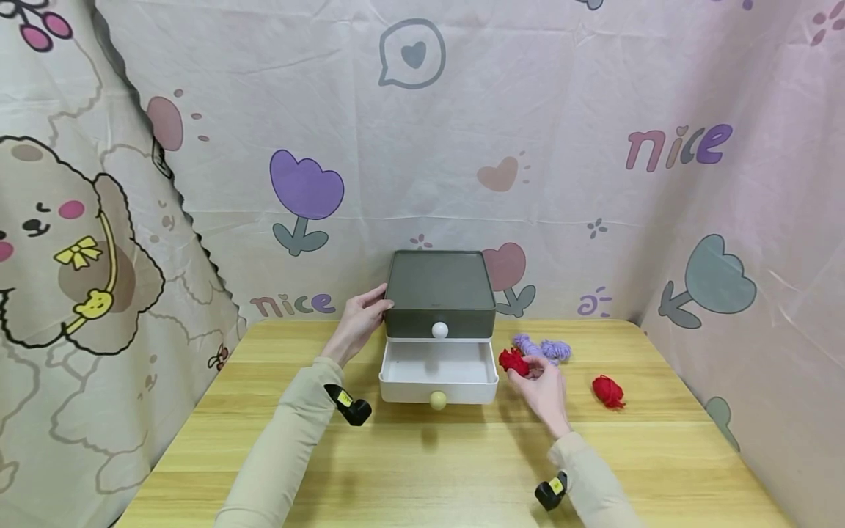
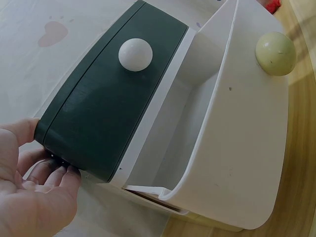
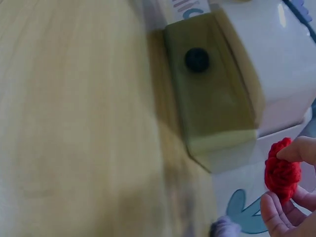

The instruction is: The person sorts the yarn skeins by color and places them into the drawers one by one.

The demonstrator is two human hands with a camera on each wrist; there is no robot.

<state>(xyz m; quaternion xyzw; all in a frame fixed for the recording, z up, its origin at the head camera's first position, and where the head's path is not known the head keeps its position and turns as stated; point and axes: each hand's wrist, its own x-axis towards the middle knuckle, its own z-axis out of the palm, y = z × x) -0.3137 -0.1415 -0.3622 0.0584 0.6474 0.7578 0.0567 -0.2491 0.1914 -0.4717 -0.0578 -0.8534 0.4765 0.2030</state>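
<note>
Red yarn bundle (image 1: 513, 361) is in the right hand (image 1: 544, 389), pinched between thumb and fingertips, just right of the open lower drawer (image 1: 403, 392) and outside it; can't tell its height over the table. Right wrist view shows the same pinch: thumb on one side of the yarn, fingers on the other. Lower drawer is white, pulled out toward the person, pale yellow knob (image 1: 438, 400) on its front. Above it, the upper drawer (image 1: 409, 323) is pushed in: dark grey-green front, white knob (image 1: 439, 331). Both sit in one desktop drawer box (image 1: 439, 279) with a flat dark top. Left hand (image 1: 359, 319) grips that box at its near left corner, thumb at the top edge, fingers bent against the side. Lilac yarn bundles (image 1: 557, 350) lie right of the box, just beyond the right hand. Second red yarn bundle (image 1: 608, 392) lies on the table farther right, apart from the rest. Table (image 1: 409, 477) is light wood-grain. Both arms in beige sleeves (image 1: 284, 440), a black wrist camera (image 1: 353, 408) on each. Backdrop is a pale printed cloth (image 1: 422, 132) with tulips, hearts and "nice" lettering; cartoon animal at left.
</note>
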